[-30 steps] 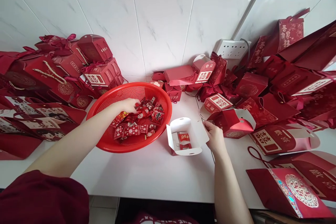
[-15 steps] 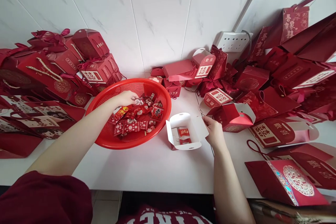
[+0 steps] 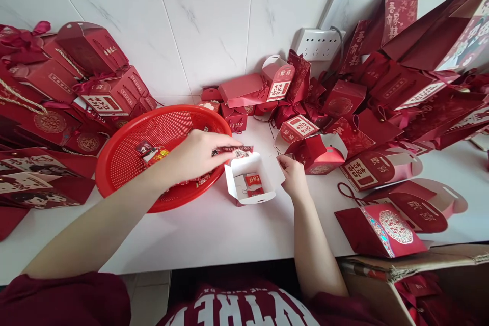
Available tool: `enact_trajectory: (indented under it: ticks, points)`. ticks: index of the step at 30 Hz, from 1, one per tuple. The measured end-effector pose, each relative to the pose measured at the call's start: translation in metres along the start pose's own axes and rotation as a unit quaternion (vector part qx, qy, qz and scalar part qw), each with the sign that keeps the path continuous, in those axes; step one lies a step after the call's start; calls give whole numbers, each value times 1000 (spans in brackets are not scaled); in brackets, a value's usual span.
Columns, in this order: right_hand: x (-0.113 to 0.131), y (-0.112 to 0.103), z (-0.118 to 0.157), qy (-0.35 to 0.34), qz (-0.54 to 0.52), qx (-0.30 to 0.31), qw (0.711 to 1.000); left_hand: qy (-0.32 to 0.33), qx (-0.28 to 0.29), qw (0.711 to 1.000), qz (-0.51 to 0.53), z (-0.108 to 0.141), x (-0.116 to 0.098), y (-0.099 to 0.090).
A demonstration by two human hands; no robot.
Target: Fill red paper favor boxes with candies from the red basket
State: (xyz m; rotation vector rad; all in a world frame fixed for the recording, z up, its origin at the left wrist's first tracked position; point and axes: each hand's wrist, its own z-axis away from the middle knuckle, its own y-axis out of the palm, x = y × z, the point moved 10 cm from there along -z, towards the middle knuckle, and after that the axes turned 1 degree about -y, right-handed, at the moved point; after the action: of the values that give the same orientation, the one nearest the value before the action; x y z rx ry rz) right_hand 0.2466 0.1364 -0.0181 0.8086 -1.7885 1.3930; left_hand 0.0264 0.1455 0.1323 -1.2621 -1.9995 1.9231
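My left hand (image 3: pixel 204 155) is over the right rim of the red plastic basket (image 3: pixel 109 163), its fingers closed on a red-wrapped candy (image 3: pixel 241 151). That candy hangs just above the back left edge of a small open gift box (image 3: pixel 232 187), white inside. A few red and white packets (image 3: pixel 253 183) lie on the box's floor. My right hand (image 3: pixel 293 173) pinches the box's right flap. More wrapped candies (image 3: pixel 151 152) are in the basket, partly covered by my left hand and forearm.
Red gift boxes (image 3: pixel 91 51) are stacked along the left and against the tiled wall. More boxes and bags (image 3: pixel 367 173) crowd the right side, near a white power strip (image 3: pixel 320 44). A cardboard carton (image 3: pixel 376 285) with red items stands below the table's right front edge.
My left hand has lifted from the basket with a candy and moved right to the gift box. My right hand still holds the flap. The whole view has shifted.
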Motion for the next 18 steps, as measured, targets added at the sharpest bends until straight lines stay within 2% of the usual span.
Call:
enact_trajectory:
  ticks: [2,4,10,12,16,18]
  points:
    - [0,0,0,0,-2,-1,1000,52,-1,999,-11,5,-28,8]
    - [-1,-1,0,-1,-4,-3,1000,83,-3,996,-25,10,-42,15]
    - [0,-2,0,-4,-5,-5,1000,81,53,990,-103,17,-41,47]
    - [0,-2,0,-5,-6,-7,1000,88,28,990,-109,23,-43,47]
    - [4,-7,0,-8,-13,-19,1000,89,-78,991,-54,46,-49,34]
    - [7,-11,2,-7,-30,-30,999,105,-122,986,-37,58,-52,35]
